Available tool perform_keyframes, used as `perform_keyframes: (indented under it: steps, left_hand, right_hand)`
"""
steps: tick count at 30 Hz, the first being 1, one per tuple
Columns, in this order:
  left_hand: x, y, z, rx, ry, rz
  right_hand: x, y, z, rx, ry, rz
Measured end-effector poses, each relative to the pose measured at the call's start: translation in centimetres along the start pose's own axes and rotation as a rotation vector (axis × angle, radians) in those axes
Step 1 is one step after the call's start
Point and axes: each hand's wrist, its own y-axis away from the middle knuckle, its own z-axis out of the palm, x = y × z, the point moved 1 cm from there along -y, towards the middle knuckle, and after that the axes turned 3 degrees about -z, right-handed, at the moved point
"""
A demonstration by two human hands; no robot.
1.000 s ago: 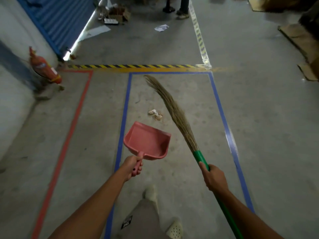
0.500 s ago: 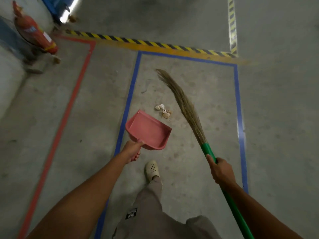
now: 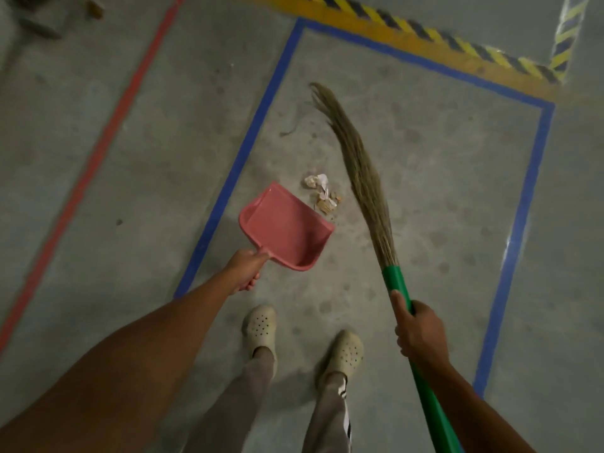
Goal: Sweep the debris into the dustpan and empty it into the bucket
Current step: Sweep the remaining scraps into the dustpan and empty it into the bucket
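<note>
Gripping the pink dustpan (image 3: 282, 228) by its handle, the left hand (image 3: 244, 269) holds it beside the debris (image 3: 323, 192). The right hand (image 3: 420, 331) clasps the broom (image 3: 366, 178).

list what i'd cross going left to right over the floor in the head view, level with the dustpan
red floor line → left blue line → pink dustpan → debris pile → broom → right blue line
</note>
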Motion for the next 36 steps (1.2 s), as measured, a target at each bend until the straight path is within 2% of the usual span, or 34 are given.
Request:
perform_keyframes:
  steps: [9,16,24,30,36]
  left_hand:
    - [-5.3,-21.9,5.8,-0.006,-0.159,0.037]
    - [-7.0,-32.0,5.2,-0.006,-0.157,-0.020]
    - [-2.8,-36.4,5.1,-0.066,-0.270,0.028]
    - [1.2,-37.3,7.1,-0.032,-0.341,0.090]
    - [0.9,-36.9,6.9,-0.018,-0.328,0.112]
  right_hand:
    - [7.1,-21.6,6.2,0.032,0.165,-0.097]
    - [11.7,-32.0,12.1,0.045,0.337,-0.122]
    - [11.8,-34.6,18.2,-0.069,0.452,-0.162]
    - [11.5,-33.4,17.8,-0.061,0.525,-0.235]
    - [13.6,-30.1,16.1,-0.053,0.592,-0.316]
